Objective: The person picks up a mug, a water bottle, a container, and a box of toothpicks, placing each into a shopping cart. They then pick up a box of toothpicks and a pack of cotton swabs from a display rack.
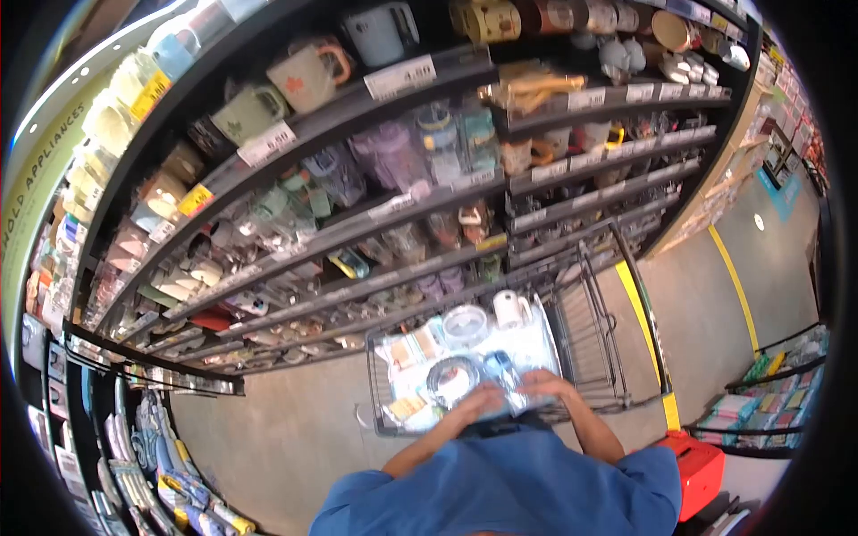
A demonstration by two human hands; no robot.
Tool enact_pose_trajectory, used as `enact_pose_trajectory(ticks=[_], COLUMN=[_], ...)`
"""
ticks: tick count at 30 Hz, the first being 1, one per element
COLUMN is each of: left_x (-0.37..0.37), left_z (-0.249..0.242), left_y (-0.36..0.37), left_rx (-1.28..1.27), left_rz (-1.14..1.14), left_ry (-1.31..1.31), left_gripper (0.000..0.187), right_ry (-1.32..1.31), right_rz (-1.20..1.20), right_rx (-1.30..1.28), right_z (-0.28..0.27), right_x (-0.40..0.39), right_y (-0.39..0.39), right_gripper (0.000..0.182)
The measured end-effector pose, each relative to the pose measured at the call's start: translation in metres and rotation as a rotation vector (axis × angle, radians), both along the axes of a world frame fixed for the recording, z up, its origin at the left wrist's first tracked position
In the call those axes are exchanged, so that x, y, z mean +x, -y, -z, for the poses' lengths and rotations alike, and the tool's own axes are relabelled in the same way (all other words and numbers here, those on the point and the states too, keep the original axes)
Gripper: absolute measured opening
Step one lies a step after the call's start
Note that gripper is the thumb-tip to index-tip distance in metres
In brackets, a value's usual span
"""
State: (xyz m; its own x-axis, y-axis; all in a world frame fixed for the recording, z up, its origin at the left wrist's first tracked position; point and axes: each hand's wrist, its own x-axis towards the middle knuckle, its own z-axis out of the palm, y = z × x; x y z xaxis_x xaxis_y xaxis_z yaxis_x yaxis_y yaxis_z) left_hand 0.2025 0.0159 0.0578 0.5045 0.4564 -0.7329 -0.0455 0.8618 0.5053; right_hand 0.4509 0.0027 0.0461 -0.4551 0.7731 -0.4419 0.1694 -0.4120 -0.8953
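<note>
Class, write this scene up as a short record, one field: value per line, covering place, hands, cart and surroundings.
Place: shop aisle with price-labelled shelves
Left hand: over the cart, close to a blue item; grip unclear
Right hand: beside the blue item; grip unclear
Cart load: includes a white handled vessel and round pale container
Shelf goods: mugs among others
Lower right: red object

bluish see-through item point(500, 364) glinting like glossy plastic, white handled mug point(509, 310) showing a smooth finish, black wire cart point(585, 335) looking like metal, blue cloth shirt point(500, 487) appearing matt, boxy red bin point(697, 472) looking like smooth plastic
</note>
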Motion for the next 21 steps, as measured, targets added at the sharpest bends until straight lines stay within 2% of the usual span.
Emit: enact_pose_trajectory(ticks=[1, 2, 3, 4, 6, 7, 9, 15, 21], left_x=[-0.002, -0.009, -0.018, -0.016, -0.023, -0.03, -0.036, -0.047, -0.054], left_z=[-0.025, -0.009, -0.021, -0.037, -0.066, -0.067, -0.081, -0.098, -0.101], left_y=[-0.004, -0.002, -0.008, -0.013, -0.021, -0.024, -0.027, -0.024, -0.018], left_rx=[0.07, 0.105, 0.143, 0.155, 0.205, 0.193, 0.258, 0.485, 0.463], left_rz=[-0.002, -0.038, -0.009, -0.03, -0.076, -0.106, -0.12, -0.172, -0.271], left_ry=[-0.036, -0.051, 0.035, -0.074, -0.04, -0.023, -0.026, -0.031, 0.003], left_gripper=[0.039, 0.049, 0.061, 0.063, 0.062, 0.053, 0.055, 0.065, 0.06], right_ry=[0.047, -0.082, 0.033, 0.103, -0.105, -0.099, -0.225, -0.183, -0.178], right_rz=[-0.01, 0.054, 0.002, 0.024, 0.145, 0.143, 0.119, 0.069, 0.034], right_rx=[-0.078, -0.024, -0.09, -0.194, -0.067, -0.074, -0.039, 0.041, 0.093], right_z=[-0.012, -0.027, -0.035, -0.044, -0.044, -0.05, -0.068, -0.095, -0.121], right_x=[-0.004, -0.01, -0.011, -0.014, -0.028, -0.033, -0.042, -0.058, -0.063], right_y=[-0.005, -0.006, -0.015, -0.021, -0.025, -0.028, -0.03, -0.033, -0.039], right_gripper=[0.031, 0.035, 0.043, 0.052, 0.036, 0.036, 0.043, 0.052, 0.045])
